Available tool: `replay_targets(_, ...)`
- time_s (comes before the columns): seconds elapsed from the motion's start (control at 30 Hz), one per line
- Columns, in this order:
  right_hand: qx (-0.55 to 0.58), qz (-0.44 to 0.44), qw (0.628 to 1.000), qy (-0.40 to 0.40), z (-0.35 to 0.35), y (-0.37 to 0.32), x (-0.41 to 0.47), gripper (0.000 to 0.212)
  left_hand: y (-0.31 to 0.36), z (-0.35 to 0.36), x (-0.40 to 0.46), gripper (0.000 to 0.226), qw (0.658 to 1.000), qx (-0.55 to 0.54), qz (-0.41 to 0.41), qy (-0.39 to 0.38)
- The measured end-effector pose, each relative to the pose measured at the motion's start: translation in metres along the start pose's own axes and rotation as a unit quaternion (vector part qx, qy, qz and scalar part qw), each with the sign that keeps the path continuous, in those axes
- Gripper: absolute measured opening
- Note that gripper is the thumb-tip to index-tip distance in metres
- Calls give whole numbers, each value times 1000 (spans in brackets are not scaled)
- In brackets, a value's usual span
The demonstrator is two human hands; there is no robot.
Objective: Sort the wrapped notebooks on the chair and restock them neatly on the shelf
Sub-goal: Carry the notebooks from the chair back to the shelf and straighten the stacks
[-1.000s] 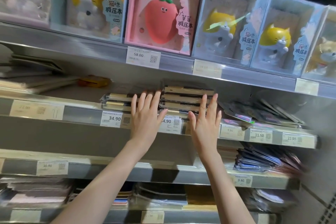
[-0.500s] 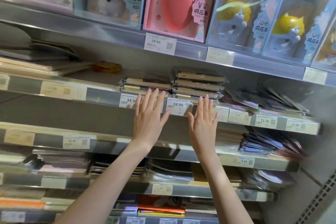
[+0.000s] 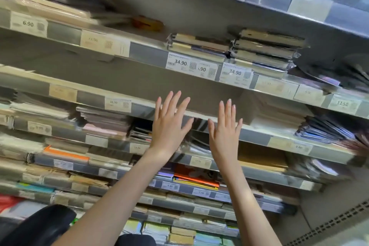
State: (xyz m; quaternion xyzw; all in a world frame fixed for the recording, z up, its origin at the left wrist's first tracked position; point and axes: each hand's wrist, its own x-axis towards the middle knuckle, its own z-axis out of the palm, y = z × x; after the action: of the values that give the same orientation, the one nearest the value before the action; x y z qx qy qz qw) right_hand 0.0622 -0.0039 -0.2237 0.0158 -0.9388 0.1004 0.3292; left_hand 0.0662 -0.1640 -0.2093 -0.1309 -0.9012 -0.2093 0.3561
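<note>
where price tags hang, plastic-wrapped notebooks [image 3: 231,50] in two stacks

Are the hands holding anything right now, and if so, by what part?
Nothing is held. The left hand and right hand are both open, fingers spread, below the wrapped notebooks.

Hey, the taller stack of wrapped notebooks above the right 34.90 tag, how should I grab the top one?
Take the top notebook by its front edge, from the aisle side. It lies flat, the left stack butts against it, and the shelf above probably limits reaching from above.
</note>
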Motion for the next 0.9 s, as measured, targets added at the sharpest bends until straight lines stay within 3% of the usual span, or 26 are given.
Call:
replay_targets(0.47, 23, 5, 989, -148, 92, -27, -117, 57, -67, 48, -136, 55, 992, 5, -74, -106)
replay_targets(0.9, 53, 4, 949, -309, 200, -45, -268, 60, -136, 91, -331, 51, 951, 16, -190, -244)
